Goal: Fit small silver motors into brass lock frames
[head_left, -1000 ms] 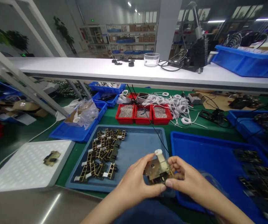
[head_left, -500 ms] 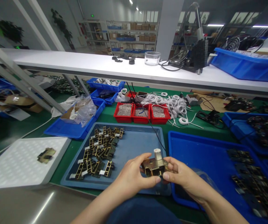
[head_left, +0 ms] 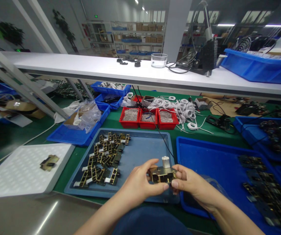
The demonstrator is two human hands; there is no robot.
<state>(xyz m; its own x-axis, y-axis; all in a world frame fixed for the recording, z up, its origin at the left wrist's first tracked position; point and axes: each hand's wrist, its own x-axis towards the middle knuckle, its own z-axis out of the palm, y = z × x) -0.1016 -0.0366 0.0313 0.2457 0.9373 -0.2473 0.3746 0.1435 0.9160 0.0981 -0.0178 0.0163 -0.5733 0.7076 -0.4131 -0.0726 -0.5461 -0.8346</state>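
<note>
A brass-coloured metal assembly with a white cylindrical knob pointing up is held between both hands over the right part of the grey-blue tray. My left hand grips its left side, thumb along the lower front edge. On its right side, my right hand pinches it between thumb and fingers. Several similar assemblies with white parts lie heaped in the left half of that tray. One more metal piece rests on the white foam block at the left.
A blue tray on the right holds several dark assemblies and a clear bag. Red bins of small metal parts and white cables lie behind. A white shelf crosses above, carrying a clear dish and a blue bin.
The assembly has tilted slightly in my hands, so that its open front side shows more. Both hands keep their hold in nearly the same place.
</note>
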